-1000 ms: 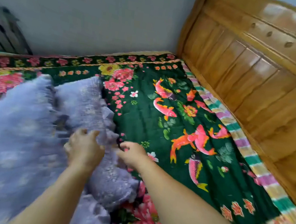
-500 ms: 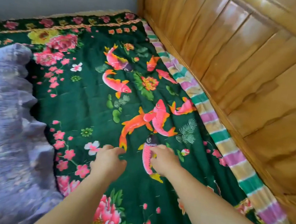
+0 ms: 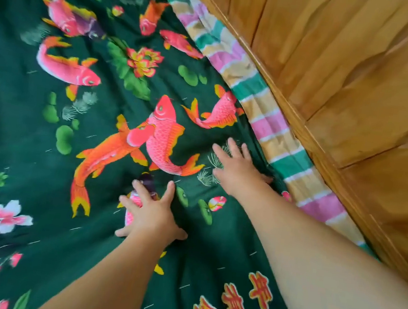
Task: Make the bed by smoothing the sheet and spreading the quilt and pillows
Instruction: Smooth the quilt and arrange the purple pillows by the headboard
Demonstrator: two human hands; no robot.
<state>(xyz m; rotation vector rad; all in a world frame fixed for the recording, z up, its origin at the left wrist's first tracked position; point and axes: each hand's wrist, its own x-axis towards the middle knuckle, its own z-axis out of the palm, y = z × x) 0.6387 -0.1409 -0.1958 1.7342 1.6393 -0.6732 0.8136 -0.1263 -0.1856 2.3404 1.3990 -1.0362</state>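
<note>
A dark green sheet (image 3: 30, 144) printed with pink and orange fish, flowers and red characters covers the bed. My left hand (image 3: 151, 214) lies flat on it, fingers spread, over a pink fish. My right hand (image 3: 237, 166) presses flat on the sheet farther up and to the right, close to the sheet's edge, where the cloth bunches into small folds. A striped pink, green and tan underlayer (image 3: 263, 107) shows beyond that edge. No quilt or pillow is in view.
A wooden headboard (image 3: 362, 84) of glossy orange-brown panels rises along the right side, right against the striped strip. The green sheet runs on to the left and bottom edges of the view.
The view has closed in on the sheet and the lilac pillows have left the frame. Both hands moved forward toward the headboard and now lie flat with fingers spread.
</note>
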